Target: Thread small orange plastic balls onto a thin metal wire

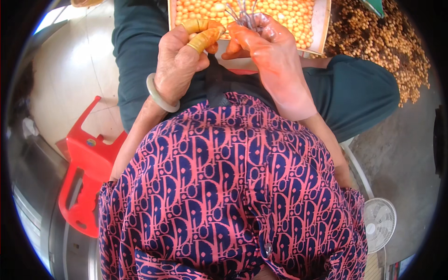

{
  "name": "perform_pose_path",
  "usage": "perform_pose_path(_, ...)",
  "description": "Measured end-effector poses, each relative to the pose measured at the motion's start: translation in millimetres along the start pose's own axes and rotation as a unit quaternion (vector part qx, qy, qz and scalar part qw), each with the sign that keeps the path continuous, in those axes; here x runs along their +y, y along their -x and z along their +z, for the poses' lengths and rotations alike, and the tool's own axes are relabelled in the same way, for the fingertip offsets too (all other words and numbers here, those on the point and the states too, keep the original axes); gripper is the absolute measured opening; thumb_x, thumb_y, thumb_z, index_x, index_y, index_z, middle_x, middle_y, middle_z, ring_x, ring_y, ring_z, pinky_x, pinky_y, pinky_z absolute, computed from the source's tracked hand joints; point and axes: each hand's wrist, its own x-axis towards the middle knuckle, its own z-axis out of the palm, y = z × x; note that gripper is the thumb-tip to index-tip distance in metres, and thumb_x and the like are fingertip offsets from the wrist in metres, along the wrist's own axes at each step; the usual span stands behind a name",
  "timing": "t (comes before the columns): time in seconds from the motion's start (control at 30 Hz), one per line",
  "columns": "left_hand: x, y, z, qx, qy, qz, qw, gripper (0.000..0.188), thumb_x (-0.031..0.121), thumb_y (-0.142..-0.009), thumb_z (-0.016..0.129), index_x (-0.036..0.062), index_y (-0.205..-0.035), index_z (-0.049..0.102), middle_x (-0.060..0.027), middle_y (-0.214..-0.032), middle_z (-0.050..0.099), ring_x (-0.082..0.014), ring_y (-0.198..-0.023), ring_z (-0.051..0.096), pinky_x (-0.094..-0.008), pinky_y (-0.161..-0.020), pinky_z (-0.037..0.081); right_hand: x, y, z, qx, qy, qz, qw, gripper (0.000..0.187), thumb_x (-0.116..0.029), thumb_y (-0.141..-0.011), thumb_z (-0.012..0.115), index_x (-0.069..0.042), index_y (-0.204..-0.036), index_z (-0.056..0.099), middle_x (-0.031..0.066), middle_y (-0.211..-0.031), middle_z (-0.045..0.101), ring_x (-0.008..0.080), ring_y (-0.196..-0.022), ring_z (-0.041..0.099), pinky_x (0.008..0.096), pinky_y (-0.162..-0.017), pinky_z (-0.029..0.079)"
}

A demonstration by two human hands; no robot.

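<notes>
Head view, looking down: I read two hands at the near edge of a shallow box (321,23), which is cut off by the upper border. Round yellow-orange pieces (301,23) cover its visible interior.

Left hand (182,53): thumb and forefinger, in yellow covers (205,39), are bent toward each other with tips close together. I cannot tell whether they clamp anything; the contact area is too small to resolve. A pale bangle (160,95) encircles the wrist.

Right hand (277,60): wet, orange-stained and in a translucent glove, it is closed on a grey pronged tool (243,17) above the box. Fingers hide the tool's lower part; the shape of its tips is unclear to me.

Surroundings: a patterned shirt (224,186) and dark trousers (140,60) block much of the floor. Pale tiles (88,60) lie at left, with a red plastic chair (88,172) partly behind the forearm. At right, I see a brown heap of small round fruit (382,46), grey floor (406,172) and a white fan (379,225), partly covered by the shirt.
</notes>
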Motion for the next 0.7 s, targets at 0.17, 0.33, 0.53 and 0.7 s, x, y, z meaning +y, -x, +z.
perform_pose_path(0.17,-1,0,2,0.009,0.03,-0.009,0.999,0.021,0.006,-0.091,0.047,-0.0059,-0.105,0.059,-0.0075,-0.082,0.059,-0.0033,-0.054,0.041,-0.0163,-0.046,0.031,1,2,1,0.022,0.03,0.029,0.999,0.023,-0.02,-0.092,0.055,0.002,-0.097,0.057,0.0067,-0.081,0.062,0.0124,-0.076,0.061,0.0247,-0.071,0.049)
perform_pose_path(0.33,-2,1,1,0.002,0.043,0.003,0.999,0.022,0.004,-0.091,0.046,-0.0068,-0.106,0.058,-0.0089,-0.083,0.06,-0.0038,-0.055,0.041,-0.0171,-0.046,0.031,34,-13,-1,0.097,0.129,-0.09,0.983,0.023,-0.023,-0.081,0.065,0.0,-0.081,0.059,0.0084,-0.07,0.063,0.0154,-0.062,0.061,0.0276,-0.056,0.048)
perform_pose_path(0.53,0,2,3,0.015,-0.009,-0.009,1.0,0.022,0.003,-0.092,0.044,-0.0077,-0.107,0.057,-0.008,-0.085,0.06,-0.0038,-0.056,0.042,-0.0176,-0.047,0.032,31,-14,2,0.123,0.156,-0.041,0.979,0.027,-0.026,-0.073,0.068,0.0,-0.072,0.06,0.0102,-0.062,0.06,0.0175,-0.056,0.059,0.0294,-0.052,0.046)
perform_pose_path(0.7,9,0,6,-0.006,0.119,-0.057,0.991,0.023,0.002,-0.092,0.042,-0.0072,-0.106,0.058,-0.0116,-0.088,0.063,-0.0058,-0.062,0.047,-0.0188,-0.05,0.034,-1,-1,-2,0.038,0.059,0.055,0.996,0.019,-0.017,-0.09,0.054,0.001,-0.09,0.061,0.005,-0.074,0.062,0.0083,-0.071,0.057,0.0214,-0.066,0.044)
